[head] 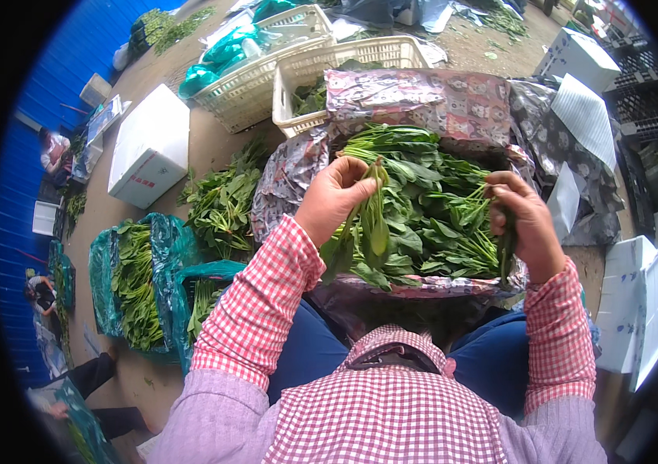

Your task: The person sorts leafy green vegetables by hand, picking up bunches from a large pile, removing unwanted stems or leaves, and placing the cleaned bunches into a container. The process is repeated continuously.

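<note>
Before me is a container lined with patterned plastic sheeting (419,104), filled with bunches of leafy greens, likely spinach (410,203). Over its left part, my left hand (343,191) pinches a small bunch of greens (376,226) by the root end, the leaves hanging down. Above the container's right side, my right hand (514,211) has its fingers curled around a dark green leaf or stalk (506,249), which hangs below the palm. The fingertips of that hand are beside the stems of the heaped greens.
Loose greens (221,209) lie left of the container, near a teal-lined crate of greens (163,278). A white foam box (152,145) stands farther left, another (625,307) at right. Cream plastic crates (300,124) stand behind. A person (94,400) carries teal-wrapped greens at lower left; others are at far left.
</note>
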Demonstrator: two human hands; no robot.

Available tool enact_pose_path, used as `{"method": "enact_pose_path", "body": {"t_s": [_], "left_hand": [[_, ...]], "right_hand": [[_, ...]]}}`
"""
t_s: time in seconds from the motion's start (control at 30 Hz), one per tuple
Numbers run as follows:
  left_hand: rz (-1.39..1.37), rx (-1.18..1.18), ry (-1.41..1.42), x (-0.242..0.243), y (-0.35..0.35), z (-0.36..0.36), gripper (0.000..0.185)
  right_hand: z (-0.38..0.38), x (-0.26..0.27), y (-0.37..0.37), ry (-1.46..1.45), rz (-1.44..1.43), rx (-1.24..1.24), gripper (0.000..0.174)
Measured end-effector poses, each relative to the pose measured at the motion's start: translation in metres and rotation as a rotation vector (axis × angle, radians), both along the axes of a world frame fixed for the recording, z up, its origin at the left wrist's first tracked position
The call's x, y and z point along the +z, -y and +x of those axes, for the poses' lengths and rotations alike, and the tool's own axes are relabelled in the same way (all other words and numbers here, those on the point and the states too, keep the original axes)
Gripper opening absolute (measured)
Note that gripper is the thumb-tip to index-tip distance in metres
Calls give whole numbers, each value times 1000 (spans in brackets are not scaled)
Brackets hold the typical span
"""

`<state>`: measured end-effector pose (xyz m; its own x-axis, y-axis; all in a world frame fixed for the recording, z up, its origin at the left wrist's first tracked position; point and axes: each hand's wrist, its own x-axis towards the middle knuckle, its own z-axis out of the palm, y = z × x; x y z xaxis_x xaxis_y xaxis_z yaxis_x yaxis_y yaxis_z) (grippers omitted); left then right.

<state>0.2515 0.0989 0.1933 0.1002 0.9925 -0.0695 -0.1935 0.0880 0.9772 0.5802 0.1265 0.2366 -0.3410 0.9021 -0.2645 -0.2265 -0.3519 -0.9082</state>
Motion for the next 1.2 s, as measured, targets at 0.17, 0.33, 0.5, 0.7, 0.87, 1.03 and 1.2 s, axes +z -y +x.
{"method": "enact_pose_path", "body": {"t_s": [0.17, 0.33, 0.5, 0.7, 0.87, 1.03, 1.2], "left_hand": [[154, -110, -584, -2, 26, 46, 25], [236, -225, -726, 11, 33, 61, 25], [-58, -341, -61, 0, 5, 16, 20], [-241, -199, 615, 5, -7, -10, 32], [-211, -405, 953, 14, -6, -4, 36], [-166, -407, 925, 12, -4, -6, 25], [-287, -353, 319, 14, 11, 14, 18]], "right_hand": [[-52, -34, 29, 431, 295, 267, 28], [-50, -34, 32, 563, 351, 348, 24], [-35, -14, 24, 753, 335, 619, 23], [-39, -28, 43, 850, 413, 1073, 35], [-37, -34, 34, 671, 285, 649, 34], [-33, -35, 28, 222, -85, 305, 34], [-30, -44, 23, -367, -306, 63, 35]]}}
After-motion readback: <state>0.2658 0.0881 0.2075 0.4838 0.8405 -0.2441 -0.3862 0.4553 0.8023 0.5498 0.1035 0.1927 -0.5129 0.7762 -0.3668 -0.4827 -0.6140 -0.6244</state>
